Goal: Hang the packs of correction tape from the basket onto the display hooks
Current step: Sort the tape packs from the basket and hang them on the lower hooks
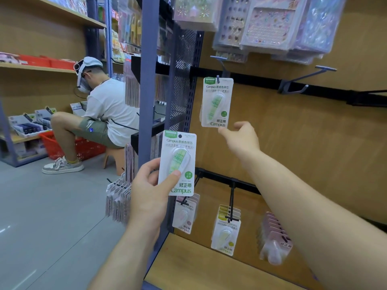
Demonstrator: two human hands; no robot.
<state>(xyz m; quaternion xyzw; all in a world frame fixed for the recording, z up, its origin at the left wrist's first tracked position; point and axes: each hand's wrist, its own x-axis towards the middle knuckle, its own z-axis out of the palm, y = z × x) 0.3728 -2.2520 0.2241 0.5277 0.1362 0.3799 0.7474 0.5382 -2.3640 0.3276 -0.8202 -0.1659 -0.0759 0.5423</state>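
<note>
Currently: left grip [150, 185] clasps one correction tape pack [178, 164] upright, thumb across its front. At 1 o'clock from it, a second pack [216, 102] hangs on the display hook [218, 78]. Right grip [240, 137] released, forefinger touching the hung pack's lower edge.

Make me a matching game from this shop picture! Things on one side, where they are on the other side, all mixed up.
Things:
1. nearer green pack
2. farther green pack
3. yellow packs
4. red basket

Places:
A. on the floor
B. hanging alone on an upper hook
C. gripped in the left hand
D. hanging in a row on a lower hook

Pairs: 1-C, 2-B, 3-D, 4-A
</note>
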